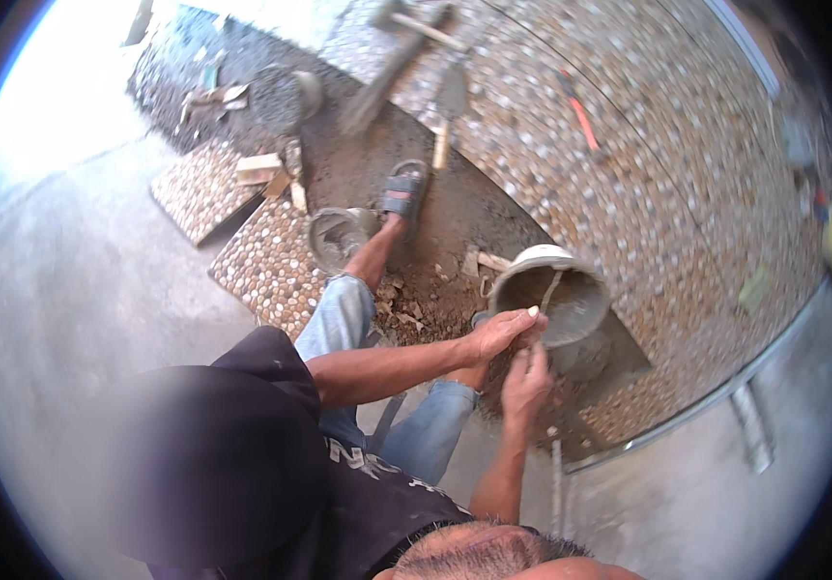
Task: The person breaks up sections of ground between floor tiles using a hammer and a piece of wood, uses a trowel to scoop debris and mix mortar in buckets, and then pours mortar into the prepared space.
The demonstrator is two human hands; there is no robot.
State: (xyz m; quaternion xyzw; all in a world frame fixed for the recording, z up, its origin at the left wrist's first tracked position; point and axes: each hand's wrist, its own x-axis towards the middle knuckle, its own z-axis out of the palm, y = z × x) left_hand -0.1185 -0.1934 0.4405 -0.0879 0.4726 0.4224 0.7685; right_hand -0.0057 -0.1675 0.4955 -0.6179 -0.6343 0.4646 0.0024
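Observation:
A grey bucket with a pale rim and wet grey residue inside sits tilted in front of me, right of centre. My left hand is at its near edge, fingers pinched together with the thumb up. Close below it, my right hand has its fingers curled and slightly blurred, almost touching the left. A thin pale strand runs across the bucket's mouth down to my hands. Whatever lies between my fingers is too small or hidden to make out.
Pebbled paving spreads to the right, beside bare dirt. A trowel and a red-handled tool lie on the far side. A smaller bucket stands by my sandalled foot. Wood blocks rest on loose pebbled slabs.

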